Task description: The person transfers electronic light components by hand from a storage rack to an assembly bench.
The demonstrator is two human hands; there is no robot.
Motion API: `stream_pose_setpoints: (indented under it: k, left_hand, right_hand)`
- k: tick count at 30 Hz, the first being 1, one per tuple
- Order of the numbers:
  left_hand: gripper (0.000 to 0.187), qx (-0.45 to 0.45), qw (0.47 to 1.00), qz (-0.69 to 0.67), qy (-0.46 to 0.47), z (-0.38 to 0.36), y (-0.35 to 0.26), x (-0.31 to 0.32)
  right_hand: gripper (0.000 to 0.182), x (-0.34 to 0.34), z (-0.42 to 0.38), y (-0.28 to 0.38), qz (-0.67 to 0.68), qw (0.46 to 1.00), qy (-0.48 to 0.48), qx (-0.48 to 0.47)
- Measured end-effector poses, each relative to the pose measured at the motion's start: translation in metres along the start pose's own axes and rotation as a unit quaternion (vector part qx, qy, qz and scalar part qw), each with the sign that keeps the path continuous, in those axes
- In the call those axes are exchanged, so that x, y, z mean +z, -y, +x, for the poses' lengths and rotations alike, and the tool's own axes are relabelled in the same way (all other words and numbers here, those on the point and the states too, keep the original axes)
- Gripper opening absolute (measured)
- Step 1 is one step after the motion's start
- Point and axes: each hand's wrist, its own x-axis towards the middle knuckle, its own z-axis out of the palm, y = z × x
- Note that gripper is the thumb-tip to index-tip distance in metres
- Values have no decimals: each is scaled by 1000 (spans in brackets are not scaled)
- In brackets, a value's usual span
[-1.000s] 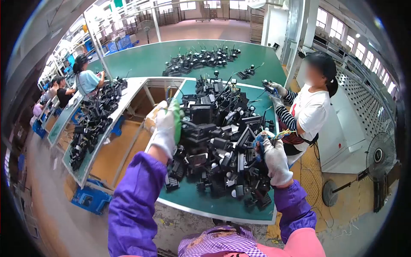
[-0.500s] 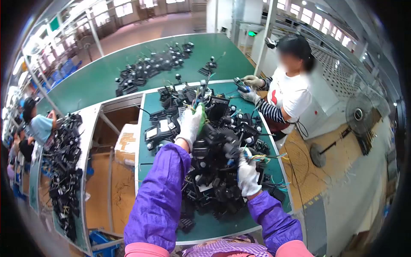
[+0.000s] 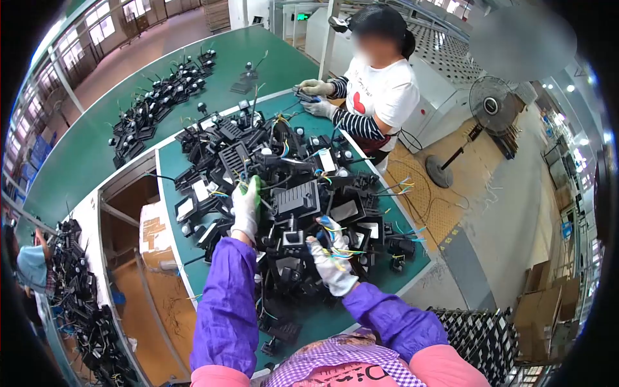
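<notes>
My left hand (image 3: pixel 245 209), in a white glove with green at the fingers, is closed over the pile, with thin coloured wires (image 3: pixel 242 185) showing at its fingertips. Just right of it lies a black ribbed floodlight (image 3: pixel 297 199). My right hand (image 3: pixel 333 266), also gloved in white with bluish fingertips, has its thumb and fingers apart above the pile's near right side. Loose coloured wire ends (image 3: pixel 342 253) show against that glove. Below and between the hands sits a small black sensor head with a pale square face (image 3: pixel 293 238). Black floodlights (image 3: pixel 231 160) with white sensor domes cover much of the table.
A co-worker (image 3: pixel 380 84) in gloves stands across the table holding a dark part. More floodlights (image 3: pixel 161 97) lie on the green bench behind. A cardboard box (image 3: pixel 157 235) stands left under the frame. A floor fan (image 3: pixel 491 106) is at right; black units (image 3: pixel 477 338) stand stacked at lower right.
The view has turned right and down. A floodlight that was blurred between my hands now lies ribbed side up on the pile. My right hand's fingers have spread.
</notes>
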Motion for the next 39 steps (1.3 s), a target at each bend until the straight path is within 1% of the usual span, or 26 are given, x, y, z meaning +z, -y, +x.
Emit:
stream_pose_setpoints:
  k: [1, 2, 4, 6, 8, 9, 10, 12, 13, 14, 15, 16, 19, 20, 21, 22, 23, 24, 25, 27, 29, 30, 32, 34, 36, 39]
  left_hand:
    - [20, -7, 1000, 23, -2, 5, 7, -4]
    - [19, -10, 999, 47, -7, 13, 8, -9]
    - [17, 2, 994, 112, 6, -2, -14, -9]
    - [19, 25, 991, 104, 77, 6, -12, -21]
    - [24, -28, 984, 145, 104, -6, -42, -19]
    - [28, -38, 968, 221, 116, -10, -54, -21]
    - [27, -11, 955, 278, 100, -11, -58, -23]
    - [32, -14, 952, 302, 49, -19, -70, -27]
    - [42, -12, 938, 337, 78, -16, -78, -34]
    - [63, 14, 929, 365, 51, -22, -78, -39]
    - [74, 29, 899, 436, 30, -27, -75, -42]
    - [81, 44, 872, 487, 19, -33, -77, -42]
    - [106, 88, 779, 621, -4, -51, -80, -37]
    - [106, 87, 766, 636, -28, -45, -67, -45]
    - [103, 86, 804, 588, -30, -39, -54, -53]
    - [95, 50, 806, 588, -37, -52, -59, -46]
    - [91, 15, 808, 588, -45, -66, -64, -39]
    - [90, 30, 807, 588, -47, -76, -61, -40]
    - [83, 39, 779, 620, -80, -98, -69, -31]
    - [68, 151, 737, 638, -165, -115, -47, -56]
    - [57, 235, 730, 581, -272, -148, -52, -54]
    - [63, 208, 676, 635, -312, -156, -35, -58]
    - [67, 110, 749, 624, -195, -148, 20, -79]
    - [70, 98, 727, 639, -232, -159, 16, -61]
    - [65, 45, 833, 515, -199, -161, 4, -66]
    - [48, 86, 833, 506, -207, -189, -34, -68]
  right_hand:
    - [51, 3, -3, 4, 69, 997, 9, 42]
    - [59, 13, -10, -20, 82, 997, -7, 0]
    - [71, -5, -5, -11, 95, 994, 57, 0]
    - [85, -24, -5, -18, 213, 968, 121, 49]
    - [88, -53, 2, -3, 76, 978, 194, 6]
    - [93, -56, 1, -13, 4, 973, 222, -67]
    - [95, -64, 1, -8, -26, 960, 270, -65]
    - [94, -69, -8, -22, -77, 952, 283, -87]
    - [94, -75, -9, -23, -113, 947, 297, -52]
    - [93, -83, -13, -21, -150, 938, 312, -15]
    - [89, -91, -12, -15, -128, 933, 332, 55]
    - [80, -103, -5, -1, -137, 915, 374, 60]
    - [56, -123, -6, -24, -245, 860, 448, 0]
    - [49, -130, -3, -22, -272, 833, 482, 2]
    - [42, -137, 3, -15, -283, 818, 501, 9]
    - [42, -145, 10, -2, -268, 803, 529, 64]
    - [42, -154, 12, 5, -244, 817, 518, 62]
    - [43, -164, 13, 11, -219, 830, 509, 62]
    - [43, -171, 17, 20, -200, 830, 511, 100]
    - [39, -183, 8, 6, -186, 868, 453, 78]
    - [37, -192, 5, 4, -141, 902, 402, 68]
    - [34, -193, 7, 8, -139, 905, 392, 83]
    - [29, -185, 3, 2, -61, 921, 356, 149]
    - [22, -172, -1, 12, -24, 943, 305, 132]
    - [19, -166, -6, 27, -4, 943, 297, 150]
    - [14, -151, -20, 56, 38, 952, 267, 141]
